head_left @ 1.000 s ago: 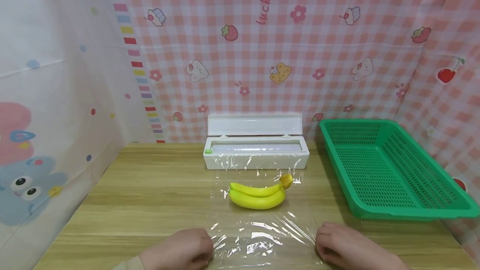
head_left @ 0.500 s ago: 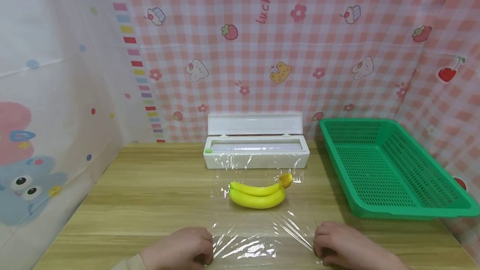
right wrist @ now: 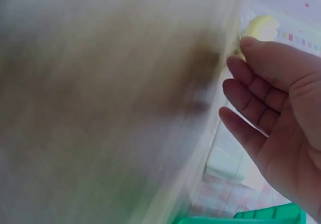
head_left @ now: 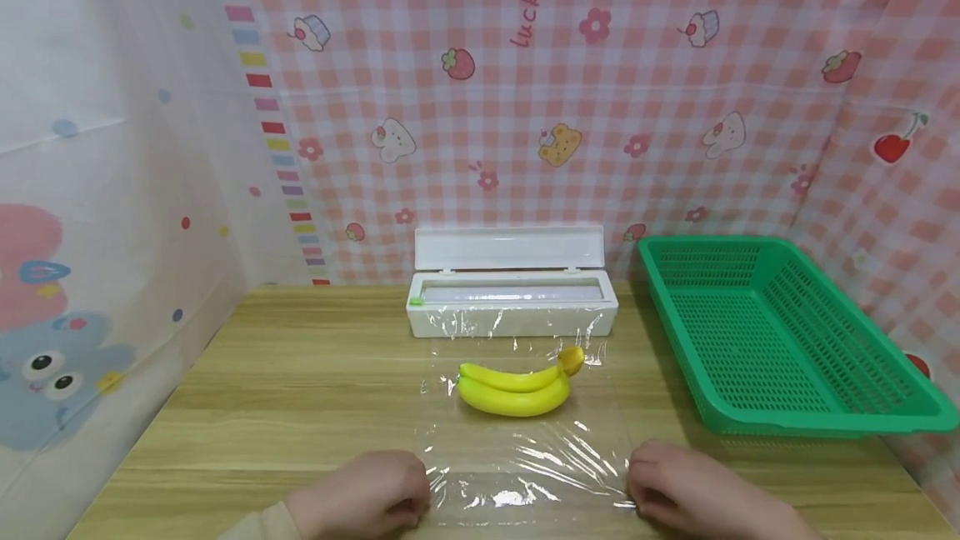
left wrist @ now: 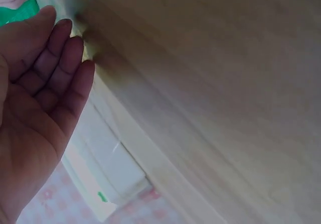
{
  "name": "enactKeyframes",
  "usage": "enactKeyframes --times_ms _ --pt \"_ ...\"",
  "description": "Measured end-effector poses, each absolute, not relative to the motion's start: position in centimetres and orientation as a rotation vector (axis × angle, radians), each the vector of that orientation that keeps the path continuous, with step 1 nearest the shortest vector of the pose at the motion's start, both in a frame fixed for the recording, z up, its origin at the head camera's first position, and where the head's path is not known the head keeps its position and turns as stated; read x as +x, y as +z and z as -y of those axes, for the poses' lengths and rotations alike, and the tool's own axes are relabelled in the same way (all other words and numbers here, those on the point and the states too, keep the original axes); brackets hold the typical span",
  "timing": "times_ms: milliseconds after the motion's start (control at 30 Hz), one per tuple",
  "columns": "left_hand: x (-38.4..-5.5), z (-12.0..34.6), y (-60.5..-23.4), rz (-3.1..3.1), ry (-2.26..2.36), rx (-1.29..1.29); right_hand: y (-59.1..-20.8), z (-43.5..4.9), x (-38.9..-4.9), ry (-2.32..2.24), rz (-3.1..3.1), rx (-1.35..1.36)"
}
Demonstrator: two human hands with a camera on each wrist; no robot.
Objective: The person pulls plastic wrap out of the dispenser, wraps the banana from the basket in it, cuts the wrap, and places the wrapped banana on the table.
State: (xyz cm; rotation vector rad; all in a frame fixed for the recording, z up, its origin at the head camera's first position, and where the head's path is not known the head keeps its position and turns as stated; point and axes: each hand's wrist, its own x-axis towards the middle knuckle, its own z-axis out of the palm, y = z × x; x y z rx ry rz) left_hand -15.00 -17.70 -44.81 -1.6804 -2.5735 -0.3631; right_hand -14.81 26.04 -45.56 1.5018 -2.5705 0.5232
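A sheet of clear cling film [head_left: 525, 497] stretches from the white dispenser box [head_left: 513, 323] toward the front of the table. My left hand [head_left: 363, 494] pinches its front left corner and my right hand [head_left: 686, 486] the front right corner. In the left wrist view the thumb of my left hand [left wrist: 42, 78] lies against the index fingertip, the other fingers bent. My right hand [right wrist: 281, 98] shows a similar pinch in the right wrist view. Two joined yellow bananas [head_left: 513, 394] lie on the film, between the box and my hands, stem toward the right.
The dispenser's lid [head_left: 510, 249] stands up at the back, and a film roll [head_left: 513, 295] shows inside. A green plastic basket [head_left: 705, 390] stands at the right of the wooden table [head_left: 300, 373]. Patterned cloth [head_left: 480, 107] hangs behind and at both sides.
Both hands stay near the front corners of the film, with only slight shifts. The creases and glints on the film between them have changed. The bananas, box and basket stay put.
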Motion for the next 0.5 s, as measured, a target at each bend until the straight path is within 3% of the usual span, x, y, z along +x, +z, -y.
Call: enactKeyframes --times_ms 500 --pt "-16.2 18.9 -44.3 2.685 -0.929 -1.413 -44.4 -26.7 -15.6 0.662 2.44 1.348"
